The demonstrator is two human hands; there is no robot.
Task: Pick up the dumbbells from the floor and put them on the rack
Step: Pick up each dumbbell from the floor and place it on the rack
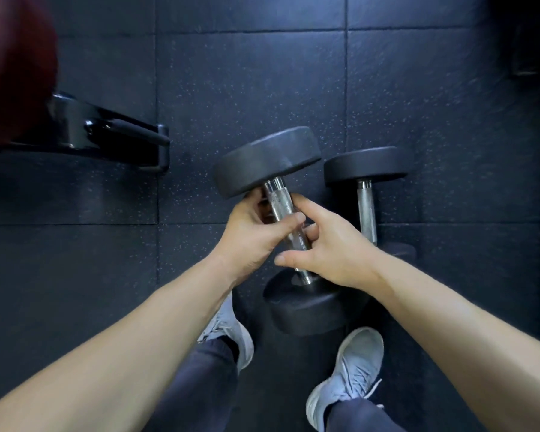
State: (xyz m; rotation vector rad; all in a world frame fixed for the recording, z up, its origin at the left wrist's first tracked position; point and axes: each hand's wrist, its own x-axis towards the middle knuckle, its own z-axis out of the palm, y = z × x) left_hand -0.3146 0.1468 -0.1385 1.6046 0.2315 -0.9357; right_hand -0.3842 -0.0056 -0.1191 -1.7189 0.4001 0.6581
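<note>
Dumbbell with two black round rubber heads and a knurled steel handle point(279, 202) is held by both hands in the head view. The left grip point(250, 232) is closed around the upper part of the handle, with its thumb across the steel. The right grip point(331, 247) curls its fingers around the lower part, and its thumb stands free. I think two hands are used because the weight is heavy, and the rough handle is the only good place to hold it.

The far head is above the grips and looks raised. The near head is below them, between two grey sport shoes point(349, 369). I cannot tell if it touches the dark speckled rubber floor point(91, 275).

A second black dumbbell with a steel handle point(367, 210) lies on the floor just to the right of the right grip, untouched.

Well to the left of the left grip is a glossy black metal frame point(113, 132). I cannot tell if it belongs to the rack. By my judgement, the lift is only beginning.
</note>
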